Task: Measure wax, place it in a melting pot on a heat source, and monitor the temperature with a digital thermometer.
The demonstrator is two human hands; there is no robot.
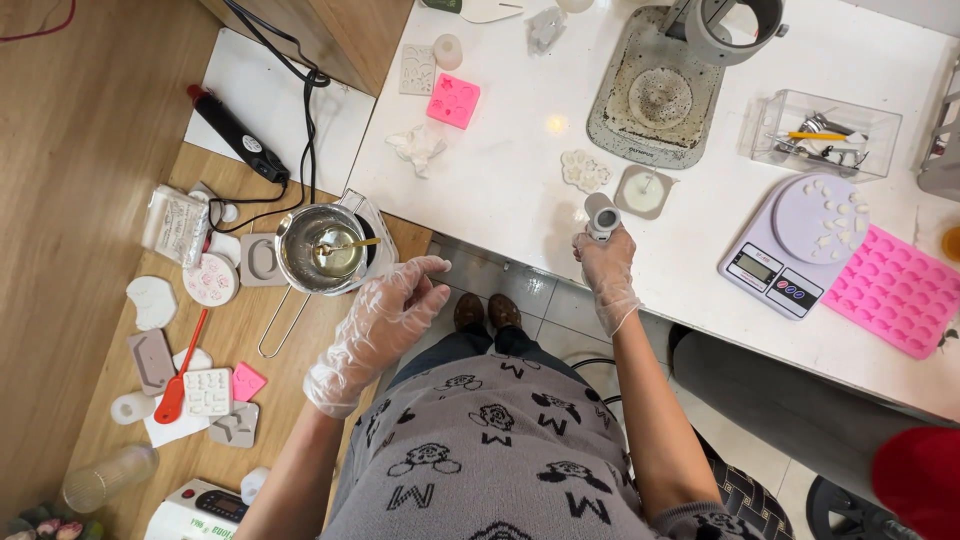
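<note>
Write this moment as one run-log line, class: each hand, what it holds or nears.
left hand: gloved, empty, near metal pot | right hand: gloved, grips small white bottle at white table edge

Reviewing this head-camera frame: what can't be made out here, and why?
- Object in the right hand: a small grey cylinder, its lower part wrapped by the glove.
- Contents of the clear box: too small and jumbled.
- Scale display: too small.
- Grey ring-shaped device: cut off by the top edge.
- Left hand: whether it touches the metal pot.
</note>
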